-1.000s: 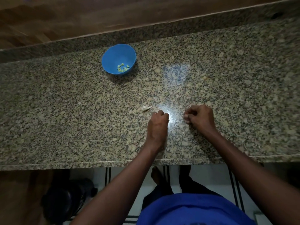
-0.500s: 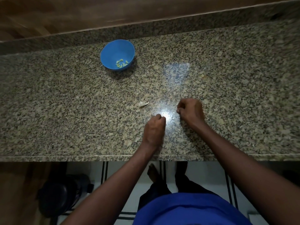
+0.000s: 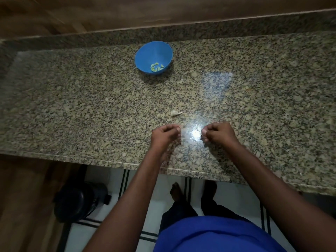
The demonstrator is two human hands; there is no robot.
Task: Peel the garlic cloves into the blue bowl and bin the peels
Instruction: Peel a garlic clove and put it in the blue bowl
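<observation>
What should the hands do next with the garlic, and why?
Probably reach the left hand forward to the pale garlic piece lying alone on the counter. Both hands are curled close together, what they hold is too small to tell, and the blue bowl already holds some cloves.

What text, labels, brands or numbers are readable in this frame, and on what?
None readable.
blue bowl: plain, no print showing.
granite counter: speckle only, no marking.
dark round object on the floor: too dim to show any label.
blue garment: no visible text.
left hand and right hand: nothing written is visible.
</observation>
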